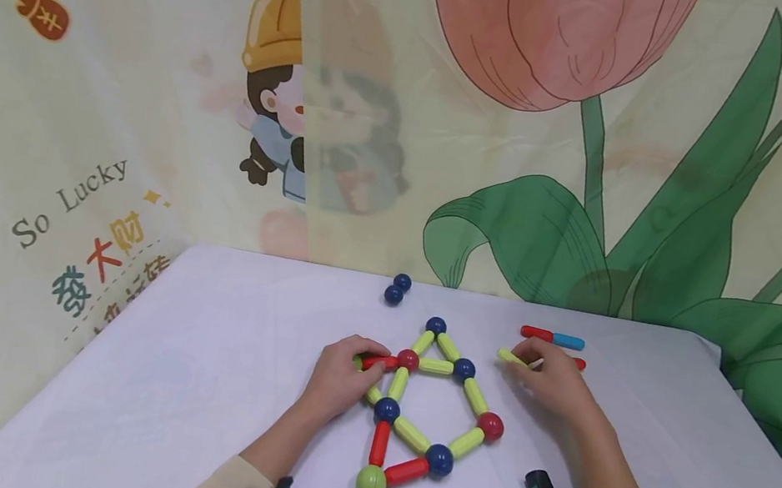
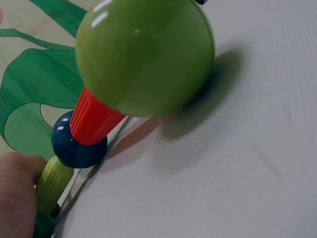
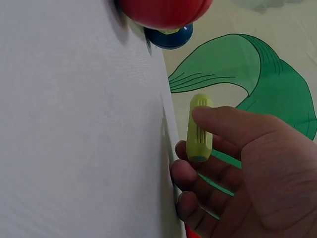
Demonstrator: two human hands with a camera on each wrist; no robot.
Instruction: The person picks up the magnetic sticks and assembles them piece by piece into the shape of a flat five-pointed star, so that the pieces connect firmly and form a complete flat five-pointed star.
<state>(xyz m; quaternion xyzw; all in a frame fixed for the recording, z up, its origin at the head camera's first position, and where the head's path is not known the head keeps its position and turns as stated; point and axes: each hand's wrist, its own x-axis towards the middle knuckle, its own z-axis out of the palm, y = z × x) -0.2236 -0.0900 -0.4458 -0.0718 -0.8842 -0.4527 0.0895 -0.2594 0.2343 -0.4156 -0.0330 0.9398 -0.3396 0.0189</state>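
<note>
On the white table lies a flat frame of magnetic rods and balls, with yellow-green rods [image 1: 412, 435], red rods [image 1: 406, 472], blue balls [image 1: 439, 460], red balls [image 1: 490, 427] and a green ball [image 1: 370, 484] at its near corner. At the frame's left side my left hand [image 1: 339, 380] pinches a red rod [image 1: 379, 362] between thumb and index finger. Another green ball [image 2: 43, 226] is partly hidden by that hand. To the right of the frame, my right hand [image 1: 556, 378] pinches a loose yellow-green rod [image 3: 199, 130] between thumb and fingers, held apart from the frame.
Two loose blue balls [image 1: 394, 294] sit near the table's back edge. Beyond my right hand lie a red rod [image 1: 536, 333] and a blue rod [image 1: 568, 341] end to end, with another red rod partly covered. A printed cloth [image 1: 373, 106] hangs behind the table [image 1: 239, 297].
</note>
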